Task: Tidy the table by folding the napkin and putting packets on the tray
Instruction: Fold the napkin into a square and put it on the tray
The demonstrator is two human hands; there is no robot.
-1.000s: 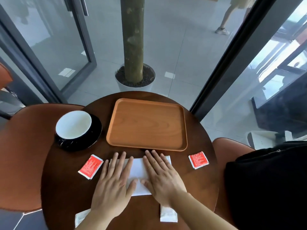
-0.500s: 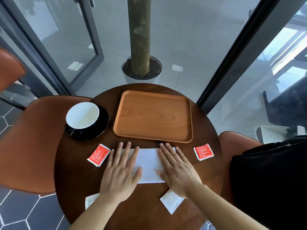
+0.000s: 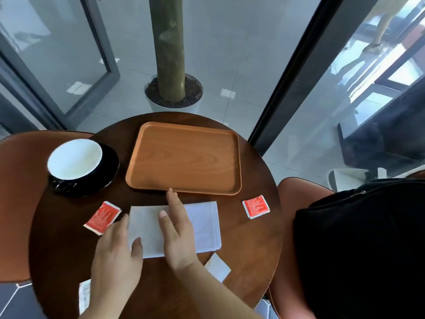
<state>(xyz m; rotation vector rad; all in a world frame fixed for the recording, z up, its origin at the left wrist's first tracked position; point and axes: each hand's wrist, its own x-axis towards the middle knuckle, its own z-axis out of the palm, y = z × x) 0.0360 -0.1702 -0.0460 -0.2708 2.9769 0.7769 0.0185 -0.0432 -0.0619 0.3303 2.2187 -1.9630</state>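
Tray (image 3: 184,157) open to reach from near side
Cup (image 3: 74,158) blocks tray's left; bare table (image 3: 231,216) btwn napkin (image 3: 202,226) & rt packet (image 3: 256,206); lt packet (image 3: 102,218) just beside napkin.
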